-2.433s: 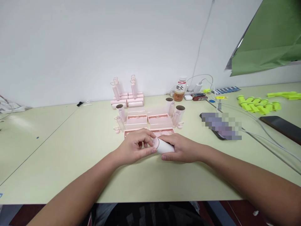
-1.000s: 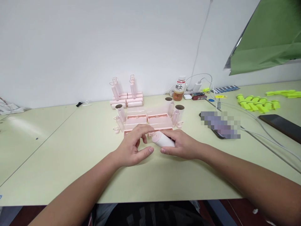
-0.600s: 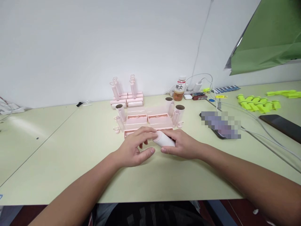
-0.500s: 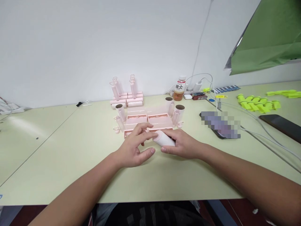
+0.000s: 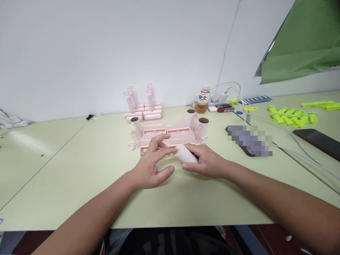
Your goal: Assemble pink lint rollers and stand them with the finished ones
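My right hand [image 5: 205,163] grips a white roll with a pink end cap [image 5: 183,154], held just above the pale green table [image 5: 79,170]. My left hand [image 5: 152,164] is beside it with fingers spread, its fingertips touching the roll's capped end. Right behind both hands lie pink plastic trays [image 5: 154,134] in rows, flanked by upright clear pink tubes with cardboard cores [image 5: 137,128]. The nearest trays are partly hidden by my hands.
A stack of assembled pink rollers with heart-topped handles [image 5: 145,106] stands at the back. A drink bottle [image 5: 203,99], chargers and cables [image 5: 278,131] lie back right. Yellow-green parts [image 5: 290,117], a dark phone [image 5: 317,140] and a green sheet [image 5: 305,42] are at right.
My left hand let go of the roll's end and opened its fingers, now only touching the cap. My right hand lifted the roll slightly toward the trays.
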A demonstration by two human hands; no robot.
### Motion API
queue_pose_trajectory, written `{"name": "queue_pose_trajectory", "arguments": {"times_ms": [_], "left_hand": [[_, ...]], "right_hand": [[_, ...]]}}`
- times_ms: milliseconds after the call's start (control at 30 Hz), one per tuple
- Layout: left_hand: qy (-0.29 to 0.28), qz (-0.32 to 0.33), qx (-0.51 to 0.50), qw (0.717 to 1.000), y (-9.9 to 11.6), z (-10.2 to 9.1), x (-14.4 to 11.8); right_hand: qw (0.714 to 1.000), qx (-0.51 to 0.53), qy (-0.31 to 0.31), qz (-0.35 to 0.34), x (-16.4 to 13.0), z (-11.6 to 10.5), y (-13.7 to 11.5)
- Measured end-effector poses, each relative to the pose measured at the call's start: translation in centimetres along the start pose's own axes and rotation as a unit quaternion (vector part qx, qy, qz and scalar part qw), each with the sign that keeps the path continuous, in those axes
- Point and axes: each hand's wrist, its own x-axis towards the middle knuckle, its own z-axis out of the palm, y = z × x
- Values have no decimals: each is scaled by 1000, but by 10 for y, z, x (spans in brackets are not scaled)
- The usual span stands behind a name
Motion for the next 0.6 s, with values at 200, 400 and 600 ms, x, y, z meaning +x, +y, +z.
{"name": "queue_pose_trajectory", "arguments": {"times_ms": [200,400,600], "left_hand": [[-31,0,-27,999,3,-1,1],[-34,-5,-48,998,2,1,1],[-29,15,-45,998,2,2,2]], "right_hand": [[1000,1,-1,-3,0,1,1],[1000,0,-1,-7,0,1,2],[1000,10,-7,-1,0,0,2]]}}
